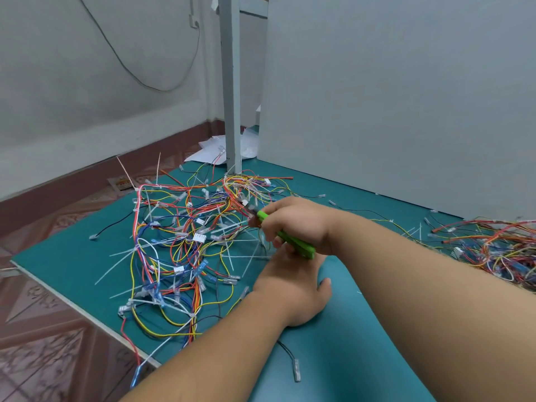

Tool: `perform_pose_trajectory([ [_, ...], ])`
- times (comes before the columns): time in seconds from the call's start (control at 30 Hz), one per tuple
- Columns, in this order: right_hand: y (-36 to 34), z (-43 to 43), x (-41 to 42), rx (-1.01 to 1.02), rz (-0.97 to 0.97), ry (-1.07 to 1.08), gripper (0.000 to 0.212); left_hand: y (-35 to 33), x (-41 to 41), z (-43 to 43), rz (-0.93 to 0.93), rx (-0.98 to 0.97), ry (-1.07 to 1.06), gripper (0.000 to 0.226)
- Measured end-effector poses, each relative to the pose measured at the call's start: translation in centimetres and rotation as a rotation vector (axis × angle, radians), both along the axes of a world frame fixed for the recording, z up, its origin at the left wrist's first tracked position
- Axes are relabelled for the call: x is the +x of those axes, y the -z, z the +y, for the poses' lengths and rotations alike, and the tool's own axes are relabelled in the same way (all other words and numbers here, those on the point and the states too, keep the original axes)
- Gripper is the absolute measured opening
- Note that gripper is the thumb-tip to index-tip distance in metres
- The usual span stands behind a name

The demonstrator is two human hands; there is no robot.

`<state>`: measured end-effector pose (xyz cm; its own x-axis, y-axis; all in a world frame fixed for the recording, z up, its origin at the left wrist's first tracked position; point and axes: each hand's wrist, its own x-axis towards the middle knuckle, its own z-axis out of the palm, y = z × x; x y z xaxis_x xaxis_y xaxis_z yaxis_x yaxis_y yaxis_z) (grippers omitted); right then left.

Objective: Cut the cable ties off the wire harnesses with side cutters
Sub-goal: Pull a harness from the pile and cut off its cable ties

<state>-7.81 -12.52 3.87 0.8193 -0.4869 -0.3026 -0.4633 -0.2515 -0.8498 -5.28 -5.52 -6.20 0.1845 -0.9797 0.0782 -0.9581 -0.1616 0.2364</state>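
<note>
Just beside wire harnesses [179, 233], side cutters [300, 245] in right hand [298, 221].

Green side cutters [301, 247], nose seemingly in tangled wire harnesses [174, 227].

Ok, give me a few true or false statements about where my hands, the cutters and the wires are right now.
1. The right hand grips the green-handled side cutters. True.
2. The tangled multicoloured wire harnesses lie on a red mat. False: the flat mat is teal.
3. A second wire pile lies at the right edge of the view. True.
4. The left hand holds the cutters. False: it sits low at the mat, beneath the right hand.
</note>
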Motion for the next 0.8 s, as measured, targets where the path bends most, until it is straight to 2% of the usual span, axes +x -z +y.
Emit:
perform_pose_trajectory([
  [0.07,-0.1,-0.1,0.0,-0.055,-0.039,0.040,0.051,0.0,0.1,-0.1,-0.013,-0.024,-0.006,0.055],
  [0.2,-1.6,-1.7,-0.4,-0.004,-0.302,0.247,0.042,0.6,0.2,0.0,-0.100,-0.130,-0.006,0.062],
  [0.33,-4.0,-3.4,-1.5,0.054,-0.513,0.440,0.027,1.0,0.1,0.1,-0.063,-0.222,-0.011,0.061],
  [0.5,-6.9,-4.7,-3.7,0.048,-0.650,0.516,0.046,1.1,0.2,0.3,0.007,-0.330,0.008,0.061],
  [0.57,-7.5,-5.1,-4.5,0.042,-0.699,0.531,0.046,1.3,0.1,0.3,0.026,-0.385,-0.018,0.056],
  [0.67,-8.3,-5.5,-5.5,-0.018,-0.736,0.550,0.036,1.4,0.1,0.2,0.044,-0.290,-0.160,0.053],
  [0.8,-9.6,-5.8,-6.5,0.008,-0.829,0.562,0.033,1.4,0.3,-0.2,0.037,-0.158,-0.272,0.063],
])
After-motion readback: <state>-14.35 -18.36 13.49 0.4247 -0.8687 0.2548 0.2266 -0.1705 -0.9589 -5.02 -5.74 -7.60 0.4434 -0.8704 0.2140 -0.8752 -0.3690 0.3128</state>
